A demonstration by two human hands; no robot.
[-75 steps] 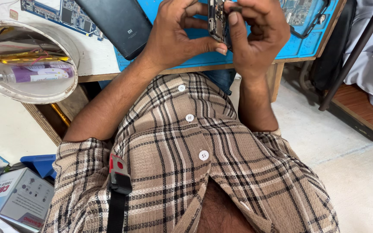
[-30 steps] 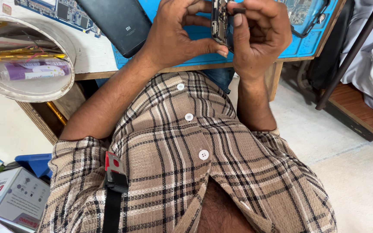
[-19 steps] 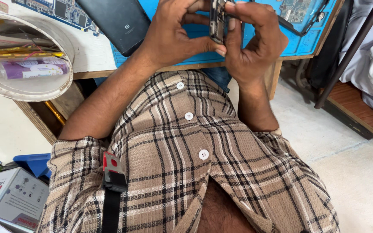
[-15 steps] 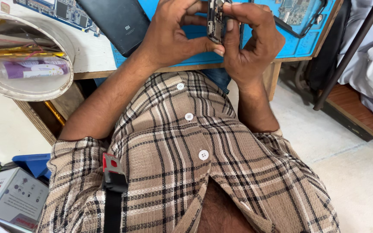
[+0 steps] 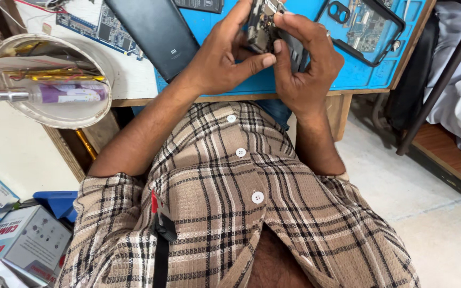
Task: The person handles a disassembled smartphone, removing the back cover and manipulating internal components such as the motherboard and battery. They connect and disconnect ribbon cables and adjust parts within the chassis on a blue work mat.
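Both of my hands hold a small opened phone part with exposed circuitry [image 5: 262, 24] above the blue work mat [image 5: 380, 74]. My left hand [image 5: 220, 56] grips it from the left, thumb pressed under it. My right hand [image 5: 305, 58] clasps it from the right, fingertips on its top edge. A black phone back cover [image 5: 153, 34] lies on the mat just left of my left hand. An open phone frame with a circuit board [image 5: 361, 29] lies on the mat to the right of my right hand.
A round metal dish [image 5: 54, 80] holding a small bottle and tools sits at the table's left corner. Cardboard boxes [image 5: 20, 242] lie on the floor at lower left. A chair frame [image 5: 444, 80] stands at the right. My plaid shirt fills the foreground.
My hands turned and shifted the phone part slightly, and my right fingers moved from its side onto its top edge. The view drifted a little.
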